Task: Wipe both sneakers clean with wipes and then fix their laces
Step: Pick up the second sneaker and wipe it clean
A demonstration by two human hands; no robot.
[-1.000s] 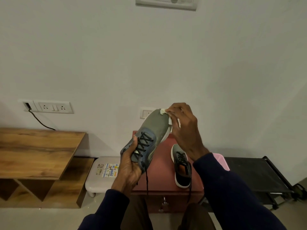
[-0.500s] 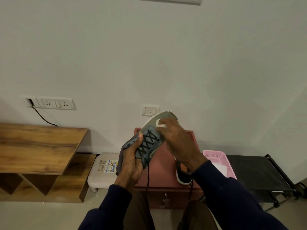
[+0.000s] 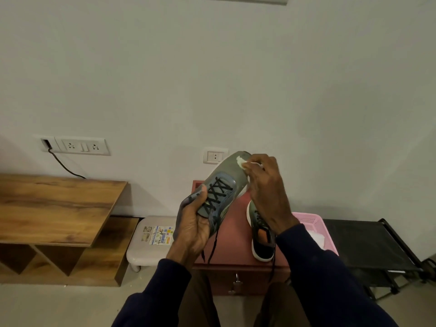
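Observation:
My left hand (image 3: 194,226) grips a grey-green sneaker (image 3: 226,178) with black laces by its heel end, toe tilted up and away. Its loose lace ends dangle below my hand. My right hand (image 3: 266,185) presses a white wipe (image 3: 243,161) against the toe of that sneaker. The second sneaker (image 3: 260,244), grey with a white sole and dark heel, lies on the red cabinet (image 3: 236,237), partly hidden behind my right wrist.
A pink basket (image 3: 313,220) with white material stands right of the cabinet. A black rack (image 3: 368,246) is further right. A white stool (image 3: 151,241) and a wooden shelf unit (image 3: 59,208) sit to the left. Wall sockets are behind.
My right hand with the wipe slid down from the toe toward the laces, then back up to the toe tip. The held sneaker tilted slightly.

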